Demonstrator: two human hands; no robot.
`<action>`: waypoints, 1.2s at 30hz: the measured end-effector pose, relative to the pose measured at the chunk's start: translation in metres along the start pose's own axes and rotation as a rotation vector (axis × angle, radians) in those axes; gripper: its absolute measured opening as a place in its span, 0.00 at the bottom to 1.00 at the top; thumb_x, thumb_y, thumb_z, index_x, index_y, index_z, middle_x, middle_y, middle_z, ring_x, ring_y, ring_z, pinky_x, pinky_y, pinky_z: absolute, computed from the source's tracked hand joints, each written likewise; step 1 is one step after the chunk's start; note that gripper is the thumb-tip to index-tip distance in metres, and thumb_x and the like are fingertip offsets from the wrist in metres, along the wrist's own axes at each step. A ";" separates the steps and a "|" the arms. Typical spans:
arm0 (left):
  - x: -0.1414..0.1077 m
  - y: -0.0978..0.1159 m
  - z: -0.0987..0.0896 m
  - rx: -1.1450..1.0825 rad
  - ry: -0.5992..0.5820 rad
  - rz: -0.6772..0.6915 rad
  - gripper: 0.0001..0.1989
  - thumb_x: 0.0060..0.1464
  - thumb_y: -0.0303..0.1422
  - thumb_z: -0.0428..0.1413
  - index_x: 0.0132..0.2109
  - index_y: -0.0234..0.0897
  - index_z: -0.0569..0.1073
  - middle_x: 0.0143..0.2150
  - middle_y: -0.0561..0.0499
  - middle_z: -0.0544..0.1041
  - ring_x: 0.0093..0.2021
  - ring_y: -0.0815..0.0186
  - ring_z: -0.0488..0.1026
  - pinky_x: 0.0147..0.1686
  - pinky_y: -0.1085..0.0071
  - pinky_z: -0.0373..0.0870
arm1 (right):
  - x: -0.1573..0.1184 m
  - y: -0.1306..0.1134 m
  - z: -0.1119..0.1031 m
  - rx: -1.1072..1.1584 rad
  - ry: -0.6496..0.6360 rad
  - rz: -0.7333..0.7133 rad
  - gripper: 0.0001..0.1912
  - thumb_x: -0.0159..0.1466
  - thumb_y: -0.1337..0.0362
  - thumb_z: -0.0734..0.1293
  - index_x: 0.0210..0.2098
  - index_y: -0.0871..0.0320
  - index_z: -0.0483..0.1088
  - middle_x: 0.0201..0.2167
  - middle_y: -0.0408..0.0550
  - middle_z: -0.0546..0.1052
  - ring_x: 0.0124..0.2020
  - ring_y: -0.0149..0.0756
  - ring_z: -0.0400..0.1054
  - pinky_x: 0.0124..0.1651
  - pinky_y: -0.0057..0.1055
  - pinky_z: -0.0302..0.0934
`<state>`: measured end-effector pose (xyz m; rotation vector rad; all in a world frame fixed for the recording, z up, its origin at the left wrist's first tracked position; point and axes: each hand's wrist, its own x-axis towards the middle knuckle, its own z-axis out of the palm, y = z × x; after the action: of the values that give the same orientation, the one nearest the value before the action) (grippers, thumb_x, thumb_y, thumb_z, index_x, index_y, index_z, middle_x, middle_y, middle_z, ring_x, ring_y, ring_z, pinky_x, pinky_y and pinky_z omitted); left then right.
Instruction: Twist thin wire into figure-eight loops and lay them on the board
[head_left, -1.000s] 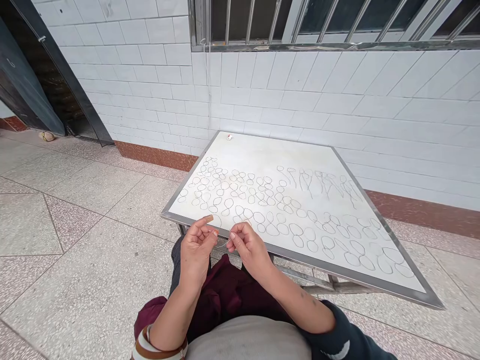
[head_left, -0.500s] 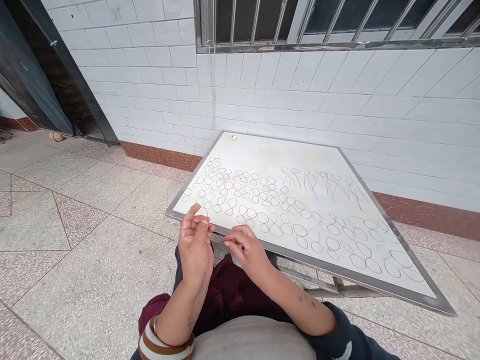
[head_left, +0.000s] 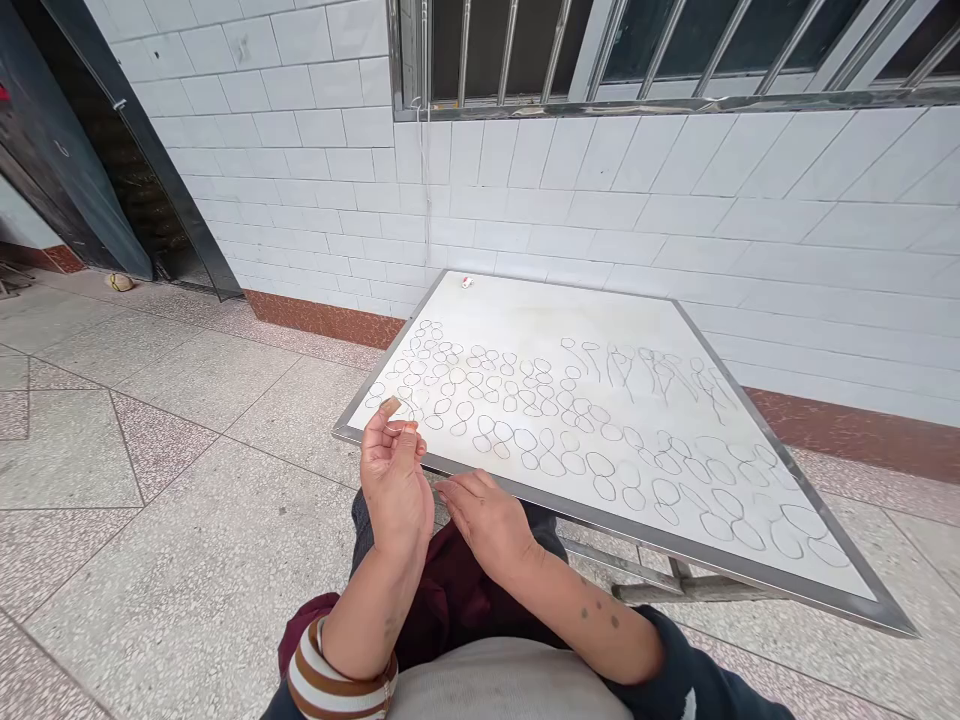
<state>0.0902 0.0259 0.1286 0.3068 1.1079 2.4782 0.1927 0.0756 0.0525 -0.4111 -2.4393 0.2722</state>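
Note:
My left hand [head_left: 394, 480] is raised over the table's near left edge, thumb and fingers pinched on a thin strand [head_left: 409, 411] that is barely visible. Tan tape wraps one of its fingertips, and the thumb tip looks orange. Close beside its palm, my right hand [head_left: 487, 520] has its fingers pressed together and pointing left; whatever they hold, if anything, is too small to make out. Many thin dark strand loops [head_left: 600, 465], several joined like figure eights, lie spread over the white tabletop [head_left: 555, 310]. Longer strands with trailing ends [head_left: 652, 370] lie farther back on the right.
A metal rim [head_left: 637, 530] borders the table, which stands on a frame [head_left: 675, 585] above my legs. One small white-and-red item [head_left: 466, 283] rests at the far left corner. Behind are a tiled wall [head_left: 300, 160], a barred window [head_left: 600, 60] and a dark doorway [head_left: 127, 150].
My right hand has shifted slightly left and down, closer to my left palm, and its fingers have turned downward. My left hand stays almost in place, still pinching. The view has tilted slightly.

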 end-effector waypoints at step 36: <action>-0.019 -0.008 0.004 0.093 0.009 0.061 0.17 0.50 0.29 0.62 0.48 0.42 0.73 0.33 0.56 0.68 0.29 0.76 0.67 0.34 0.76 0.64 | -0.003 -0.005 0.016 0.267 -0.019 0.031 0.23 0.65 0.75 0.58 0.59 0.56 0.59 0.40 0.49 0.77 0.36 0.38 0.73 0.36 0.35 0.71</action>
<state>0.1102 0.0247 0.1249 0.3617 1.2370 2.4876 0.1837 0.0685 0.0402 -0.3296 -2.3735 0.6093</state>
